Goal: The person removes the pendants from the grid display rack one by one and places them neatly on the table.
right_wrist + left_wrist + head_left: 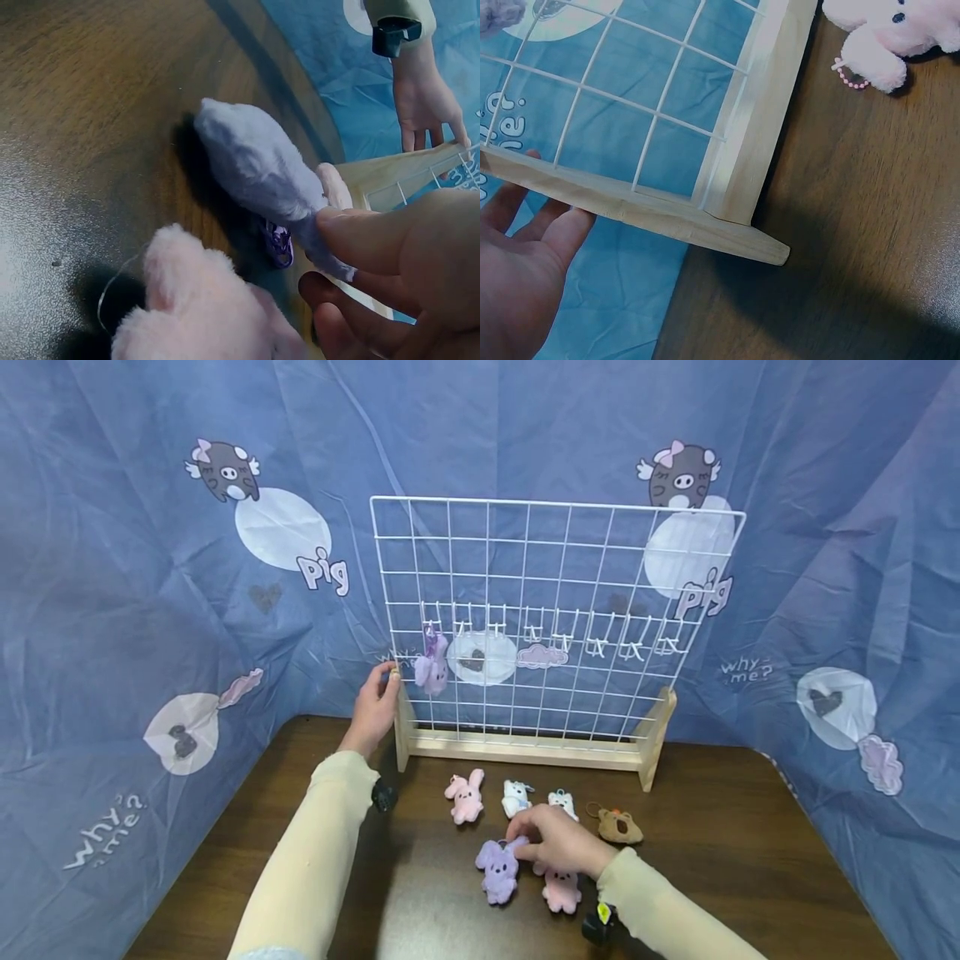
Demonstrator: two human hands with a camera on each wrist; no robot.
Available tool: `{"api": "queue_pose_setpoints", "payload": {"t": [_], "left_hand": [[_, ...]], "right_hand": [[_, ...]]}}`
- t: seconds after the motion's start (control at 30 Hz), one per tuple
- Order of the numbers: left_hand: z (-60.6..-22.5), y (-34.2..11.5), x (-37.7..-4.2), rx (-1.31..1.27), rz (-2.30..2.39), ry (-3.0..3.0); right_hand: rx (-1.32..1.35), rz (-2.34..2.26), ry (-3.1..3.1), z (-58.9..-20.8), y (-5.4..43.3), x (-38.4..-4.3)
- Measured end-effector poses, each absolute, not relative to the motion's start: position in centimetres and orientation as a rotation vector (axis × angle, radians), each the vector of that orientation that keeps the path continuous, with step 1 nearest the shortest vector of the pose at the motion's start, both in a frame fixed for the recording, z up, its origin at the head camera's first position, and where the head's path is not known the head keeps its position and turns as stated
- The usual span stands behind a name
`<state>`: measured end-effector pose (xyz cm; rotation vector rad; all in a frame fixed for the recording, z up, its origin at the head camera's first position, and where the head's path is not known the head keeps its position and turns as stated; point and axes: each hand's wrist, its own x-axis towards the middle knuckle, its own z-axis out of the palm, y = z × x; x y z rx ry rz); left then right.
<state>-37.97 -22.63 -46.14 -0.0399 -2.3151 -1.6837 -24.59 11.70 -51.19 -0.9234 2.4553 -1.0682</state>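
Observation:
My left hand point(375, 706) grips the left wooden upright point(622, 206) of a white wire grid rack point(525, 560), its fingers passing behind the wood. Below the rack, my right hand point(558, 841) pinches an ear of a purple plush bunny keychain point(498, 870) between thumb and fingers. In the right wrist view that bunny point(259, 157) has a purple clasp point(277, 244) beside it. Beside it on the table lies a pink plush point(562, 891), partly under my right hand. Another purple bunny plush point(432, 668) hangs from the leftmost hook.
Farther back on the table lie a pink bunny plush point(467, 798), two white plushes point(516, 797), one partly hidden by my right hand, and a brown plush point(619, 827). Several white hooks point(596, 647) line the grid. A blue printed cloth point(150, 568) surrounds the table.

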Motion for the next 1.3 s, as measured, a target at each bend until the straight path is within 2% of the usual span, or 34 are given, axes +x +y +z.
{"api": "queue_pose_setpoints", "payload": {"t": [0.63,1.3], "left_hand": [[-46.4,-22.6,-38.1,-0.063,-1.690,-2.295],[-46.3,-22.5,-38.0,-0.062,-1.683,-2.272]], "right_hand": [[-1.074,-0.949,2.524,-52.0,11.3,-24.8],[-1.049,-1.020,2.462,-51.0,10.7,-24.6]]}}
